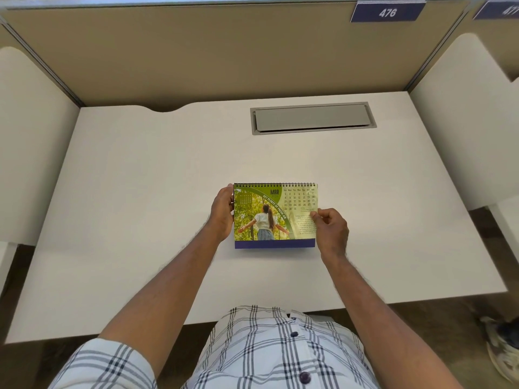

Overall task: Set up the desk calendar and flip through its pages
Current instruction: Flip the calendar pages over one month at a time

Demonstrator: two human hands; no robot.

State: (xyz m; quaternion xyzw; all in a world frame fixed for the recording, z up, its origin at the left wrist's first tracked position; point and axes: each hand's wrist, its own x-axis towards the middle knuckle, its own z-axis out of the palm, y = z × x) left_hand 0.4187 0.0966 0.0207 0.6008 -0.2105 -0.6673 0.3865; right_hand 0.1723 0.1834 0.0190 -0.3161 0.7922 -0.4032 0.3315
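From the head camera I count one calendar (275, 216), two hands, one desk (168, 192) and one grey hatch (313, 118) set into the desk near its far edge. The calendar stands on its blue base near the middle of the desk, spiral binding on top, showing a MAR page with a green photo and a date grid. My left hand (223, 213) wraps the calendar's left edge, fingers curled closed around it behind the page. My right hand (331, 230) sits at the right edge, thumb and fingertips (316, 217) pinched shut on the edge of the front page. I also see one blue sign (387, 12) reading 476 on the partition behind the desk.
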